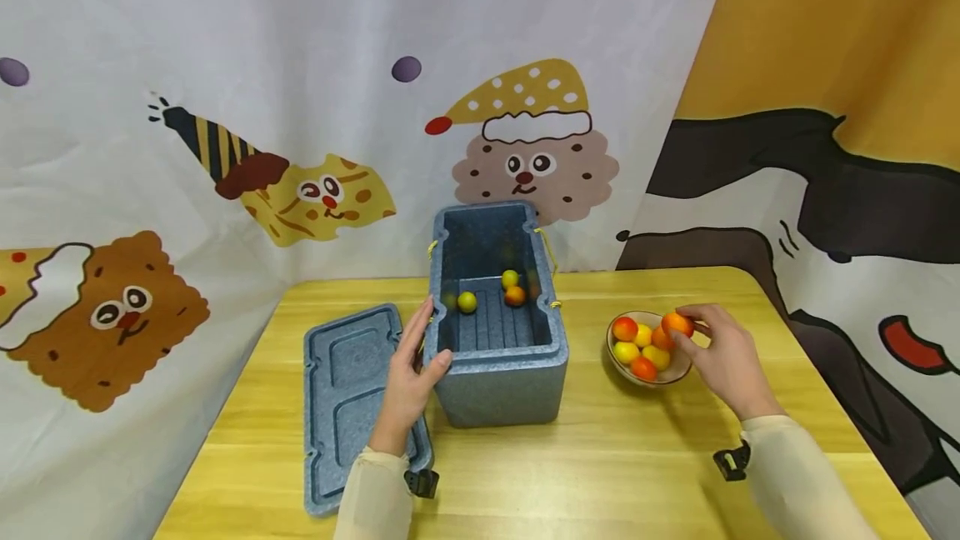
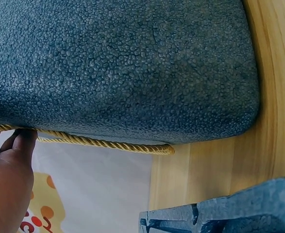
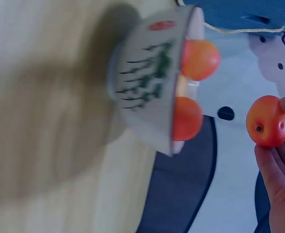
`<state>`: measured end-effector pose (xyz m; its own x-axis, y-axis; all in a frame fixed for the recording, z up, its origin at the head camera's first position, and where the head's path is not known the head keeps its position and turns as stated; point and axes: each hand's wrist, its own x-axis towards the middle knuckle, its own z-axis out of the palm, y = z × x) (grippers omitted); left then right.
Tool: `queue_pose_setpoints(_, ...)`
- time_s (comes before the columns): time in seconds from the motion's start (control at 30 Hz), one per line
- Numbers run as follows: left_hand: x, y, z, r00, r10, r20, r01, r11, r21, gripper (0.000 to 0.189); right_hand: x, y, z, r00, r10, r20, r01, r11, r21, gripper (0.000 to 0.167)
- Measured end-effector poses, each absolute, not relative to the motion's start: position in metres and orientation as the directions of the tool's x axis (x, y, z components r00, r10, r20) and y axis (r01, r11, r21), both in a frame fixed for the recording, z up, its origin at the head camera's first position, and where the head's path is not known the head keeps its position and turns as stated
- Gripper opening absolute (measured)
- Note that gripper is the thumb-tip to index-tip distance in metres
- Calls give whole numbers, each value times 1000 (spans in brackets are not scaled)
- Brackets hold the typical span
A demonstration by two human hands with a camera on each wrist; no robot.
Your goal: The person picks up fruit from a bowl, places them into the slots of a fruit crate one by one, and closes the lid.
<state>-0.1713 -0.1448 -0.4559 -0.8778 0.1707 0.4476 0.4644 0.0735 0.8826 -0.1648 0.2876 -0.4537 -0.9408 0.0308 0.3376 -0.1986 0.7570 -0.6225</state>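
An orange-red fruit (image 1: 677,324) is sitting between the thumb and fingers of the right hand (image 1: 723,357), which is pinching it above the near-right edge of the bowl (image 3: 142,80). Seen side-on from the right wrist, the fruit is clearing the rim, well apart from the others. Below it, more fruit is filling the bowl, some of it yellow (image 1: 626,352) and some red-orange (image 1: 643,368). The bowl is standing upright on the table (image 1: 615,465), its pale outside showing green plants and a red mark.

Over to the left of the bowl, the grey-blue box (image 1: 498,394) is standing uncovered. Inside, three fruits are resting on the ridged bottom: one yellow (image 1: 467,302) near the left wall, another yellow (image 1: 510,278) farther back, and an orange one (image 1: 514,296) touching it. The left hand (image 1: 411,382) is steadying the box's left side, fingers lying fairly straight along the wall, thumb out at the rim. Yellow rope (image 2: 103,143) is running along that side, close by the fingertips.

The lid (image 1: 360,357) is lying flat left of the box, partly under the left forearm. Cream sleeves (image 1: 795,465) are covering both arms. Behind everything, a cartoon-printed cloth (image 1: 315,65) is hanging.
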Motion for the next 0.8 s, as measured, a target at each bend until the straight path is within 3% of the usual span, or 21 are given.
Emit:
queue_pose_setpoints(0.3, -165, -144, -443, -878, 178, 444, 462, 78, 883, 66, -172, 265, -425, -936, 76, 345, -208, 671, -712, 34)
queue_pose_setpoints(0.5, -163, -143, -437, -886, 175, 430, 450, 96, 888, 64, -182, 238, -402, -923, 47, 383, -284, 590, -756, 33)
queue_pose_setpoints(0.8, -175, -146, -461, -867, 168, 469, 486, 75, 871, 67, -205, 201, -376, -884, -33, 467, -418, 506, -754, 33)
